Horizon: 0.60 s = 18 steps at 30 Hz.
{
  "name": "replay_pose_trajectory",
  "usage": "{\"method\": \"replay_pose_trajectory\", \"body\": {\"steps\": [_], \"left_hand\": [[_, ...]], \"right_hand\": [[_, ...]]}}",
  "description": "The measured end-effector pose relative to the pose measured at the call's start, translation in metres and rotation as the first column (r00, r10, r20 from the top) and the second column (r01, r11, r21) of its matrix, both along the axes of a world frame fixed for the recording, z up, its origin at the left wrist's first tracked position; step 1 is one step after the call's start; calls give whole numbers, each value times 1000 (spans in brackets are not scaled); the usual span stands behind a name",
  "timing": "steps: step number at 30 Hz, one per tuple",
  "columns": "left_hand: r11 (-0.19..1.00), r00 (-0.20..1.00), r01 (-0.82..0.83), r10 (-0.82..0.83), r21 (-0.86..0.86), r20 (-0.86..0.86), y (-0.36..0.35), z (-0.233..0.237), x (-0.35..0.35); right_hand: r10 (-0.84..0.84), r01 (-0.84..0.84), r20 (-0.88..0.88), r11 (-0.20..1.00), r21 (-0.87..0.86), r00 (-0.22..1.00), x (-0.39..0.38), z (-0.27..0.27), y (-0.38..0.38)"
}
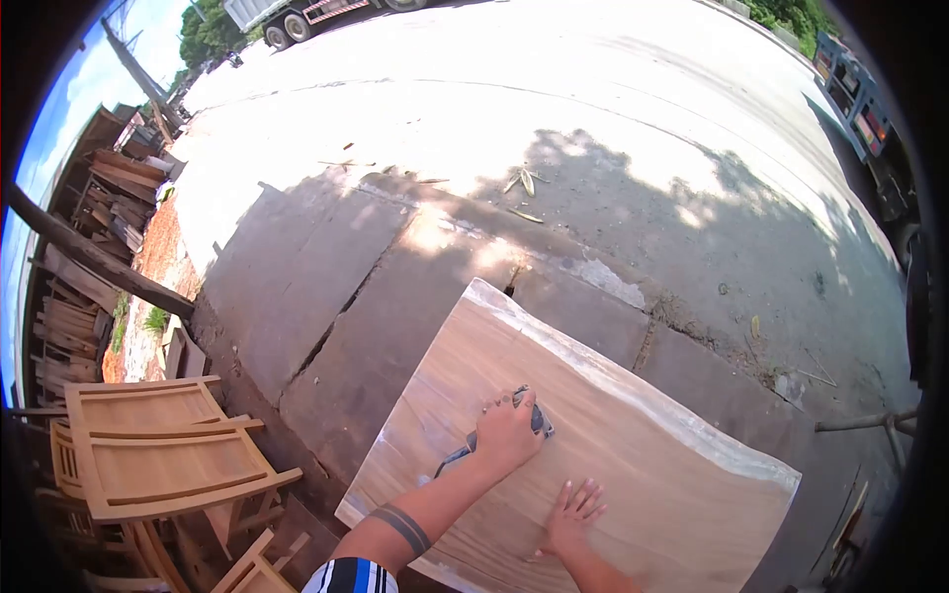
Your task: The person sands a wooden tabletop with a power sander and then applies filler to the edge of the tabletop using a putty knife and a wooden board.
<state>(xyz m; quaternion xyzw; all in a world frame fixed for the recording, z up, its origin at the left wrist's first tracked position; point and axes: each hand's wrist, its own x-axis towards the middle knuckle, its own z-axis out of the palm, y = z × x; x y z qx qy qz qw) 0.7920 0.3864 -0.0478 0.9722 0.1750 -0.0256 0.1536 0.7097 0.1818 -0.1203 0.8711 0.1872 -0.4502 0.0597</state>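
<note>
A wide wooden slab (613, 435) with a pale, uneven live edge lies before me, its wavy grain facing up. My left hand (506, 435) is wrapped over a dark blue-grey power sander (539, 420) that rests on the slab's upper middle. A dark cord or handle part (455, 460) shows beside the wrist; the sander's underside is hidden. Lower and to the right, my right hand (573, 516) presses flat on the wood with its fingers spread, holding nothing.
Wooden chairs (173, 445) stand close on the left. Stacked boards (84, 316) and a leaning post (109, 262) are farther left. Cracked concrete paving (326, 287) leads to a sunlit road with a truck (311, 12). A blue vehicle (855, 99) stands at right.
</note>
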Motion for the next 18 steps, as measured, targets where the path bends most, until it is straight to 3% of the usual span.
{"method": "replay_pose_trajectory", "body": {"steps": [6,10,11,14,18], "left_hand": [[962,963,-270,270,40,12,63,14,16],[974,971,-225,226,20,-80,92,18,-29],[987,987,-149,152,60,-50,93,18,-46],[989,957,-151,144,-7,-252,72,32,-79],[990,957,-133,115,-49,-268,42,31,-97]], "right_hand": [[-27,27,58,1000,3,998,-5,-10,-5],[-47,47,76,999,-2,996,-10,-18,-2],[-57,57,70,998,1,996,-9,-17,-2],[-47,46,93,999,11,995,-11,-20,-3],[-57,48,111,995,83,992,-10,-16,-9]]}}
